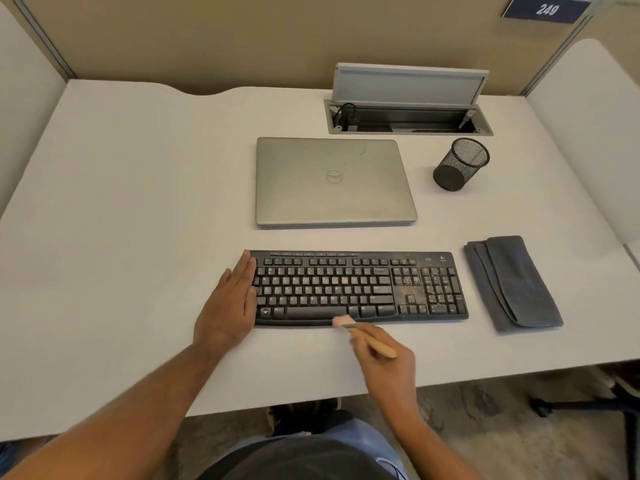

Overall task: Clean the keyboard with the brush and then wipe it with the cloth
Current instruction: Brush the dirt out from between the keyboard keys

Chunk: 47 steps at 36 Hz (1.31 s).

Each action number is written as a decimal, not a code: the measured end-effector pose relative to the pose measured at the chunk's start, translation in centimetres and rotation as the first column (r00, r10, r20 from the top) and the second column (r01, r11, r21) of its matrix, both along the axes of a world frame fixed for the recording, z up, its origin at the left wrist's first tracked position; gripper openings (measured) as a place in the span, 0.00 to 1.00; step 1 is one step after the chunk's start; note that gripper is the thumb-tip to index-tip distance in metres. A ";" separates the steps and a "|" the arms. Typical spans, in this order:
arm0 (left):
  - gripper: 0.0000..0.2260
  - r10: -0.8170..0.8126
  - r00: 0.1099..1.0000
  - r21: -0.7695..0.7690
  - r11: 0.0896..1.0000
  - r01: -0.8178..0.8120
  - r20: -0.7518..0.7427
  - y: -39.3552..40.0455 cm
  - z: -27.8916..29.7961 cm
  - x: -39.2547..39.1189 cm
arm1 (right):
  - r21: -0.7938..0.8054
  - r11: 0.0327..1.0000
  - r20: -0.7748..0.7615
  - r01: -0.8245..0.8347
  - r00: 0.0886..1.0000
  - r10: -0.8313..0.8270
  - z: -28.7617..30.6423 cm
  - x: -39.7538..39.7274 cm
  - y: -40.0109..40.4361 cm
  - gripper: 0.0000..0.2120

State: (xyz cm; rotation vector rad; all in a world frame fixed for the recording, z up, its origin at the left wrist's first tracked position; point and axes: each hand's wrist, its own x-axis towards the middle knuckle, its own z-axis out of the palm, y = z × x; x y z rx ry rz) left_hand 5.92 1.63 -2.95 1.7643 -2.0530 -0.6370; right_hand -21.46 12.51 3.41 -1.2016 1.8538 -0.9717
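Observation:
A black keyboard [358, 287] lies on the white desk [138, 220], with brownish dust around its arrow keys and number pad. My left hand [230, 303] lies flat against the keyboard's left end, fingers straight. My right hand [384, 362] grips a small brush [367, 337] by its wooden handle. The pale pink bristles touch the keyboard's front edge below the space bar. A folded grey cloth [512, 284] lies on the desk just right of the keyboard.
A closed silver laptop [332, 181] sits behind the keyboard. A black mesh pen cup [460, 164] stands to its right. An open cable hatch [408, 112] is set into the desk's back. Partition walls enclose the desk on three sides.

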 end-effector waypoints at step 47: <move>0.25 0.019 1.000 0.031 0.999 -0.019 0.000 0.5 1.1 -0.3 | 0.023 0.957 -0.213 0.289 0.937 -0.278 1.5 -3.7 -0.8 0.10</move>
